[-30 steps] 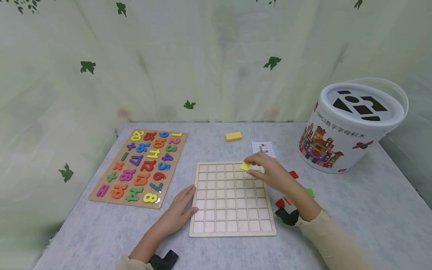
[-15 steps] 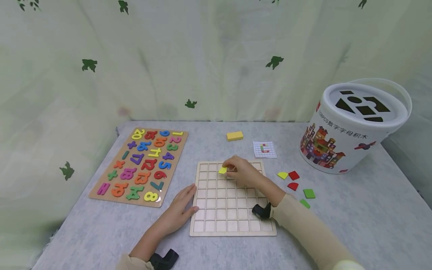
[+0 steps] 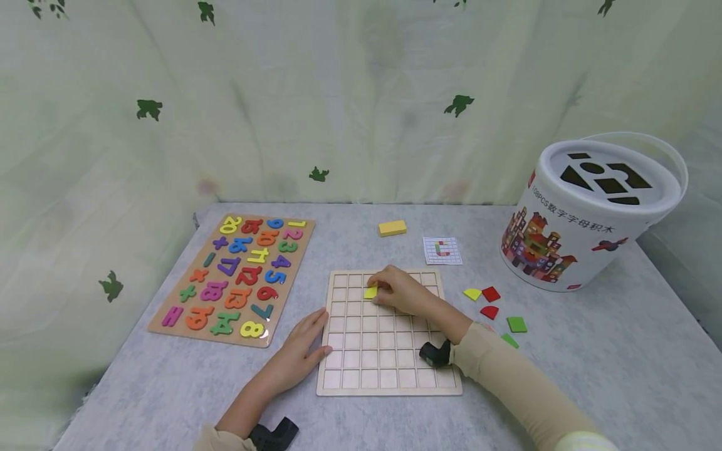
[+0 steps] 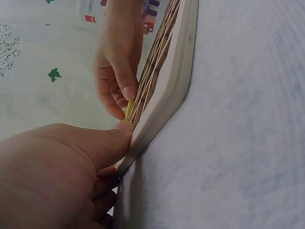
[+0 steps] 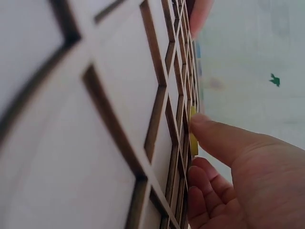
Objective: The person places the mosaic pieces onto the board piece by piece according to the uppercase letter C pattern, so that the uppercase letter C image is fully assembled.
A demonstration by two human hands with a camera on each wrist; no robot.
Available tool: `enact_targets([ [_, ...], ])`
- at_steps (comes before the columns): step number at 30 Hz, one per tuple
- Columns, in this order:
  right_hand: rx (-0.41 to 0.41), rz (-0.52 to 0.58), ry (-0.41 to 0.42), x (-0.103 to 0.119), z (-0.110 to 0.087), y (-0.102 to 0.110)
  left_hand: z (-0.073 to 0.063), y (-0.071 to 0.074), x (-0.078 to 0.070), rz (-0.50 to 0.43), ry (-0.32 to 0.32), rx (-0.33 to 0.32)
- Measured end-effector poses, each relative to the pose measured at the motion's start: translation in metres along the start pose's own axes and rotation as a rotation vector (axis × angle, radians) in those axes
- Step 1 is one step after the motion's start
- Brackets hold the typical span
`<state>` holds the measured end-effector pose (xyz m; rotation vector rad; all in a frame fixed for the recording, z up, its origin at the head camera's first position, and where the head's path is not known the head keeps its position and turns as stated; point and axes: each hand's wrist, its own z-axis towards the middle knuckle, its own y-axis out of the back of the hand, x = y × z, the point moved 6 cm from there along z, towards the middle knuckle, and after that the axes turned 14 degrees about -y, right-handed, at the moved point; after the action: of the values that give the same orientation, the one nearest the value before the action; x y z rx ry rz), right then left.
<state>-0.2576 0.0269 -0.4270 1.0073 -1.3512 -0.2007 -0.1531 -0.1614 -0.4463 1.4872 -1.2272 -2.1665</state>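
A square wooden grid board [image 3: 369,359] lies on the table, its cells shallow and bare wood. Between thumb and fingers, my right hand [image 3: 405,293] holds a small flat yellow tile [image 3: 370,292] at a cell near the board's far side, left of centre. Seen from the right wrist, the tile [image 5: 193,143] stands right at the grid bars, with the thumb on its edge. My left hand [image 3: 298,354] rests along the board's left edge, fingers extended and the thumb touching the rim. In the left wrist view, that thumb [image 4: 107,143] lies against the board's side.
Right of the board lie loose pieces: a yellow one [image 3: 472,293], red ones [image 3: 491,293] and green ones [image 3: 516,324]. Behind are a pattern card [image 3: 442,250] and a yellow block [image 3: 392,228]. A number puzzle board [image 3: 231,282] lies left; a white bucket [image 3: 586,219] stands back right.
My right hand has carried the yellow tile leftward across the board's far rows, then lowered it slightly toward a cell. The card and loose pieces have come into view. My left hand stays put.
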Motion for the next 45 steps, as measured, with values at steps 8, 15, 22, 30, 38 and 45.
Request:
enact_targets([
  [8, -0.027, -0.077, 0.013, 0.0, 0.001, -0.004, -0.001, 0.0, 0.0, 0.001, 0.0, 0.0],
  [15, 0.009, -0.039, -0.042, -0.001, -0.002, -0.001, 0.0, 0.0, 0.0, 0.009, -0.003, -0.003],
  [22, 0.023, 0.105, -0.095, -0.001, -0.017, 0.015, 0.0, 0.0, -0.001, 0.01, -0.006, -0.009],
  [30, -0.134, 0.135, 0.019, 0.004, -0.054, 0.059, 0.0, 0.0, 0.0, 0.015, -0.007, -0.005],
  [38, -0.243, 0.068, -0.071, -0.035, -0.099, 0.095, 0.0, 0.0, 0.0, 0.013, -0.01, -0.007],
  [45, -0.238, 0.077, -0.259, -0.09, -0.121, 0.104, 0.0, 0.0, 0.001, 0.016, -0.015, -0.008],
])
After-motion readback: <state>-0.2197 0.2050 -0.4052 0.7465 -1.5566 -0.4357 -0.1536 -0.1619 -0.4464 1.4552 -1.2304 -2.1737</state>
